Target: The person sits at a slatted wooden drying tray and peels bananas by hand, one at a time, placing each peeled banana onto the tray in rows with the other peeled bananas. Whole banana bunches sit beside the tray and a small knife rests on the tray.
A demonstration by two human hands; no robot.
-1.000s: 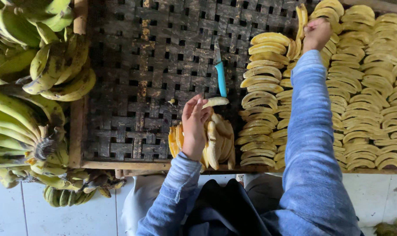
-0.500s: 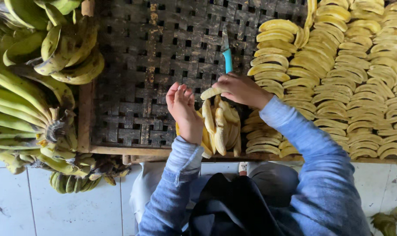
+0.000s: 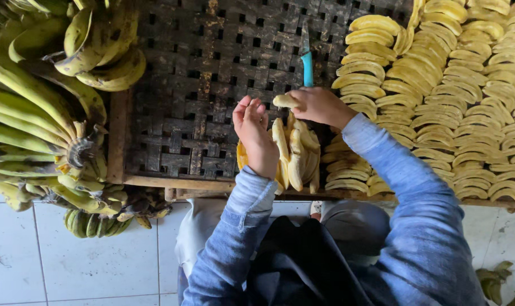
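Note:
My right hand (image 3: 319, 106) grips a peeled banana slice (image 3: 284, 101) just above a small pile of peeled banana slices (image 3: 296, 154) on the dark woven rack (image 3: 206, 85). To the left of that pile, my left hand (image 3: 256, 136) stands on edge with fingers up and apart, resting against the slices and holding nothing. A knife with a teal handle (image 3: 306, 61) lies on the rack just beyond my right hand. Rows of laid-out banana slices (image 3: 456, 90) cover the rack's right part.
Bunches of unpeeled green-yellow bananas (image 3: 42, 107) lie at the left, partly over the rack's wooden frame (image 3: 149, 182). White floor tiles (image 3: 76, 266) show below. Some peel scraps (image 3: 498, 280) lie at the lower right. My knees sit under the rack's near edge.
My right hand came back from the far rows of slices to the pile and took hold of a slice. My left hand stayed beside the pile.

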